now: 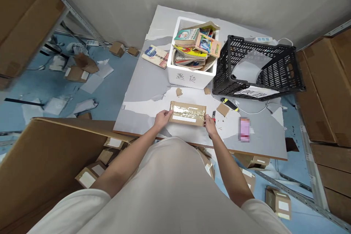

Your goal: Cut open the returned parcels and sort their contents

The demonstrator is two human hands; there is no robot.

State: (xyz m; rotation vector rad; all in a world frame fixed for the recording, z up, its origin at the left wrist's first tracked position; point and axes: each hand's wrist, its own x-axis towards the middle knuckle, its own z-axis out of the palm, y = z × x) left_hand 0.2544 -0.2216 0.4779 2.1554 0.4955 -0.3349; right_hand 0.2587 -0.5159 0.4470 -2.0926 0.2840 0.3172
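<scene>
Between my two hands, over the front of the table [137, 95], is a small brown cardboard parcel [187, 113] with shiny tape across it and white strips on its face. My left hand [163, 118] grips its left end. At the right end, my right hand [210, 124] is closed on the edge. A utility knife [214, 114] with a red part lies beside my right hand, partly hidden by it. Farther right are a black and yellow cutter [229, 104] and a piece of cardboard [223, 109].
A white foam box [191, 79] full of books stands behind the parcel, with a loose book [155, 56] to its left. On the right is a black plastic crate [257, 91]. A large open carton [63, 150] rises at my left. Several boxes and papers litter the floor.
</scene>
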